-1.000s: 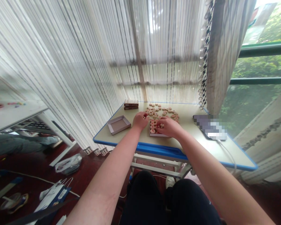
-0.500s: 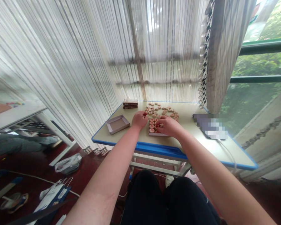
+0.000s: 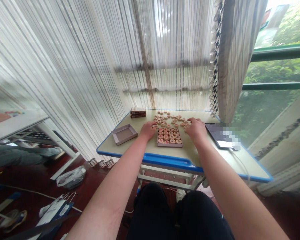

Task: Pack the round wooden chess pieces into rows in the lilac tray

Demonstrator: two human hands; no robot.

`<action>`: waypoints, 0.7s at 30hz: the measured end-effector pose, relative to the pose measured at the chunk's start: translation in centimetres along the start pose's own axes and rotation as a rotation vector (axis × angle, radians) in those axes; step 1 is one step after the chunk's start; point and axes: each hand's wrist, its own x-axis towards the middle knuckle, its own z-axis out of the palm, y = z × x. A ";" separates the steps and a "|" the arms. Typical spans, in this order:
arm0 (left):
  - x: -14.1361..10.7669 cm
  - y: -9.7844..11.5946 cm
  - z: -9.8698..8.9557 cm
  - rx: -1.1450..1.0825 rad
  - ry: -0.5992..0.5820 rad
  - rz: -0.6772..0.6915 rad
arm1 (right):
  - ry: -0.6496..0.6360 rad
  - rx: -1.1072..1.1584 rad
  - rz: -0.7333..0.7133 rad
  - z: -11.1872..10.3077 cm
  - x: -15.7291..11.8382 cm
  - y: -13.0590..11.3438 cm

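holding the fingers of the right hand [image 3: 198, 130] spread at one end of the loose discs [image 3: 163, 125], those of the left hand [image 3: 147, 130] curled opposite; cannot tell if pinching any. between both, slightly nearer: box [image 3: 170, 145] with discs in 4 rows of 4. apparently picking up; calls for pinching 1 disc cleanly. left of the left fingers, shallow tray [image 3: 125, 134]; close right of the right fingers, dark device [image 3: 213, 132], cramping that side; roomier toward the near table edge [image 3: 162, 157].

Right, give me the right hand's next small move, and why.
Probably close the right hand on a loose xiangqi piece near its fingertips: it lies close by, while the open box already shows four rows of four.
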 end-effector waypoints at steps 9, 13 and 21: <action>0.2 -0.5 0.0 0.065 -0.085 -0.004 | 0.059 0.370 0.278 2.5 1.0 1.7; 0.2 -0.5 0.0 0.060 -0.055 -0.029 | 0.134 0.427 0.357 2.0 1.4 2.3; 0.2 -0.5 0.2 0.039 -0.005 -0.058 | -0.064 0.055 0.226 1.3 0.2 1.3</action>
